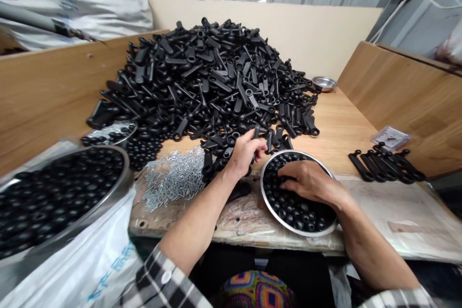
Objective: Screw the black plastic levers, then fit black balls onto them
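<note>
A big heap of black plastic handles (216, 77) covers the middle of the wooden table. My left hand (245, 151) is at the heap's near edge, fingers closed round one black handle (256, 134). My right hand (306, 180) reaches into a round metal bowl (269, 202) full of small black rings, its fingers curled down among them; whether they hold one is hidden. A pile of small silver pins (176, 175) lies just left of my left hand.
A large metal bowl of black rings (54, 192) sits at the near left on a white bag, with a smaller dish (111, 132) behind it. Several finished handles (386, 166) lie at the right. A small steel dish (324, 83) stands far right. Wooden side boards enclose the table.
</note>
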Demonstrator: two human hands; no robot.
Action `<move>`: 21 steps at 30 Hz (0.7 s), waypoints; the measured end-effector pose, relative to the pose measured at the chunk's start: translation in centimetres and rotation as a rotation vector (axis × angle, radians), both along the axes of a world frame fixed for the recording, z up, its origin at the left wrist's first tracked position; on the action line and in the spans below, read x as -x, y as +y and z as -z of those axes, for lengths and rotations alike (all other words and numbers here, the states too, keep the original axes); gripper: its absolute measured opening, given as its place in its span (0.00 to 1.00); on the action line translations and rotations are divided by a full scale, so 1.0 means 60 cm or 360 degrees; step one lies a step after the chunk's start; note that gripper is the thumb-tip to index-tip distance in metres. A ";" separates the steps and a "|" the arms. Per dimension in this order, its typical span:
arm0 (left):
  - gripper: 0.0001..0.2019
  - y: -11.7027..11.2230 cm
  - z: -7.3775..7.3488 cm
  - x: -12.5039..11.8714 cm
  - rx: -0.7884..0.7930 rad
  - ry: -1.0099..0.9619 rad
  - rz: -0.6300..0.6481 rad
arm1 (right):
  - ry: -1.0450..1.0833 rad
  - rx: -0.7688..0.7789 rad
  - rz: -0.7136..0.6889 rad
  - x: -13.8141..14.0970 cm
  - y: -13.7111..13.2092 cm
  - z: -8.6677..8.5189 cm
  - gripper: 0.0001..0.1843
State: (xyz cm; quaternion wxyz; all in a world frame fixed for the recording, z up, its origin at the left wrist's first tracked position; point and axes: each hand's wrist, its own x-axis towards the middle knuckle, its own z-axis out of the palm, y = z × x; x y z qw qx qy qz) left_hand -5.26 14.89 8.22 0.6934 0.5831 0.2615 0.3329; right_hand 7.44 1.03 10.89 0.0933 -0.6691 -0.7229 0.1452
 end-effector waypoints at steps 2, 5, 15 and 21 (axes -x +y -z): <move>0.05 -0.009 -0.004 0.001 -0.0036 -0.0010 0.0099 | 0.0279 -0.0208 0.0035 -0.005 0.000 0.003 0.09; 0.05 -0.023 -0.007 0.003 -0.0070 -0.0014 0.0282 | 0.0726 -0.0417 0.0076 -0.008 -0.001 0.002 0.12; 0.07 -0.046 -0.017 0.007 -0.0015 -0.0045 0.0492 | 0.1861 -0.0506 0.0339 -0.016 0.004 0.013 0.12; 0.07 -0.050 -0.019 0.010 -0.0001 -0.0058 0.0547 | 0.1833 -0.0603 0.0425 -0.016 0.005 0.018 0.11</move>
